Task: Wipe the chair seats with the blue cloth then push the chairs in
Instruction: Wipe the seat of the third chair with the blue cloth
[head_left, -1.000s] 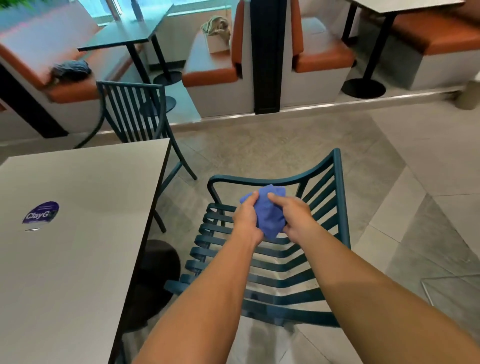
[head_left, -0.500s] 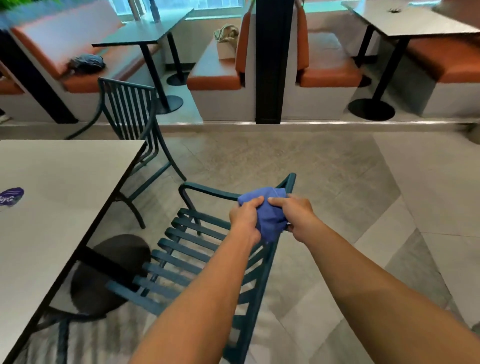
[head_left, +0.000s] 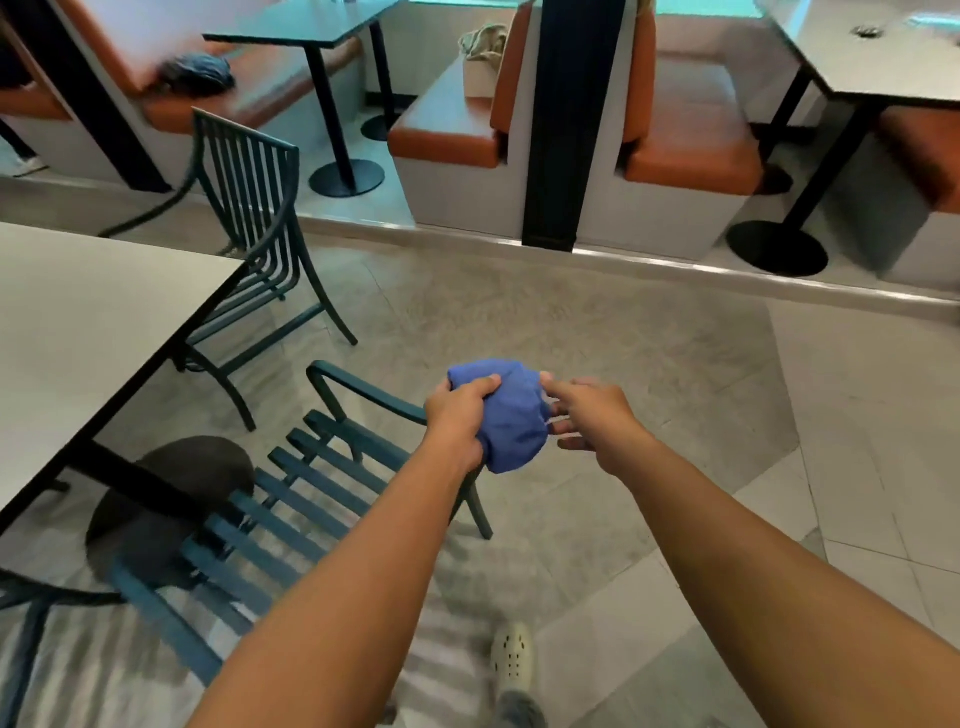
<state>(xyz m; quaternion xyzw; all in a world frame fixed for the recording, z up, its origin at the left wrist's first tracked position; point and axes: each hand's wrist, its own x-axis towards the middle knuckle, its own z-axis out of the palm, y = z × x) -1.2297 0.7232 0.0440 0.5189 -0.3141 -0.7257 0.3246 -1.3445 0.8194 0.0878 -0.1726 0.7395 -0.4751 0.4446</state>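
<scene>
Blue cloth, bunched into a loose ball, sits at the middle of the view, held up in the air above the back edge of the near chair. The left hand holds it: thumb across the top, fingers curled round the near side, a firm grip on the wad. The right hand is just beside the cloth with its fingers spread and nearly straight, the tips touching or almost touching the fabric; its grip is wide and holds nothing.

The step in hand looks like the change-over between wiping and pushing. The near chair stands angled toward the worktop, its slatted seat partly under the edge but not squared in. A second chair stands at the far corner of the worktop, also pulled out. Whether the near seat is wiped cannot be told from its surface.

The next move, as I judge it, calls for a free hand on the chair's top rail or armrest, with the cloth kept clear in the left, and a straight push so the legs slide on the floor tiles without catching the worktop's round base.

Against the earlier frames, both hands then pinched the cloth together; now the right has let go and opened. The chair has swung from facing the person to pointing toward the worktop, and the view has turned left and risen somewhat.
</scene>
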